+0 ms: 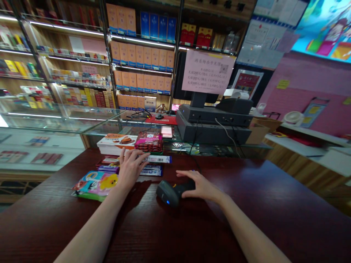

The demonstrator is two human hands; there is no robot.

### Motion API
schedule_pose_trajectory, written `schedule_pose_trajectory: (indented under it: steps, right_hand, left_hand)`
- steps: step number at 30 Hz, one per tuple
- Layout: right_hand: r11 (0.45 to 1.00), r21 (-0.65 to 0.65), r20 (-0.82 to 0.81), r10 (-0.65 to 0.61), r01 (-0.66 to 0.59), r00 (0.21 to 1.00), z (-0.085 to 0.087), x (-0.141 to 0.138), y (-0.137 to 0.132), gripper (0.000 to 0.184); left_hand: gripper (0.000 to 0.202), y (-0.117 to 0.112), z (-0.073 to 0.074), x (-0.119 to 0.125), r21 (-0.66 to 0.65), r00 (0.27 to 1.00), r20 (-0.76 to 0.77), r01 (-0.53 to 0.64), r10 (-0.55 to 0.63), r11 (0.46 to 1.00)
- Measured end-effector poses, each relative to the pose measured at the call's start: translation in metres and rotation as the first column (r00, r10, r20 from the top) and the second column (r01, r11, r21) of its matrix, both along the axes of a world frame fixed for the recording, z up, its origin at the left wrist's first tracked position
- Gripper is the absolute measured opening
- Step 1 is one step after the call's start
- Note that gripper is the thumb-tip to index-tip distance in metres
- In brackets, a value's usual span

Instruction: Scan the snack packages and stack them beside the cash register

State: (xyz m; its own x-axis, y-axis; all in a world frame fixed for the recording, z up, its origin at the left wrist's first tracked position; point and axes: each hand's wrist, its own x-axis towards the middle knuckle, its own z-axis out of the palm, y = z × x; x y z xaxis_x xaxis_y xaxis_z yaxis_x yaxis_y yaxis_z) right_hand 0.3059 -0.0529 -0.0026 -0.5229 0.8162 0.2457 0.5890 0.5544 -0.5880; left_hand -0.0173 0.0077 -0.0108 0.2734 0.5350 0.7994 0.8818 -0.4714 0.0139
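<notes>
My left hand [131, 167] is spread out over the goods on the counter, its fingertips at a long narrow white box [159, 159] with a barcode and a blue end. A similar blue-and-white box [151, 170] lies just in front of it. My right hand [201, 185] is around the handle of a dark barcode scanner [168, 193], thumb and fingers apart rather than closed on it. The scanner lies on the counter with a blue light lit. A colourful snack bag [95, 184] with a yellow duck picture lies by my left forearm, and purple packets [108, 168] sit behind it.
At the counter's [219, 226] back edge stand a white-and-orange box [116, 144] and pink-red packets [148, 141]. Behind them is a glass case [104, 124] bearing a cash register [214, 124] with a paper notice [207, 71]. Shelves of boxed goods [142, 54] line the wall.
</notes>
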Motion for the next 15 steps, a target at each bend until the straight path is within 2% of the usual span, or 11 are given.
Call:
schedule_pose_trajectory:
  steps: [3, 8, 15]
  right_hand:
    - [0.999, 0.031, 0.085, 0.019, -0.022, 0.996, -0.005, -0.003, -0.009, 0.089]
    - [0.995, 0.088, 0.118, 0.035, -0.046, 0.992, -0.007, -0.014, -0.015, 0.073]
    - [0.997, 0.063, 0.128, 0.043, -0.052, 0.991, -0.006, -0.016, -0.017, 0.063]
  left_hand:
    - [0.031, -0.001, 0.0, 0.0, 0.002, 1.0, -0.004, -0.013, 0.013, 1.0]
    - [0.031, -0.002, 0.002, 0.0, -0.004, 1.0, -0.003, -0.026, 0.026, 1.0]
    - [0.031, 0.0, 0.002, -0.001, 0.01, 0.999, 0.011, -0.047, 0.047, 0.999]
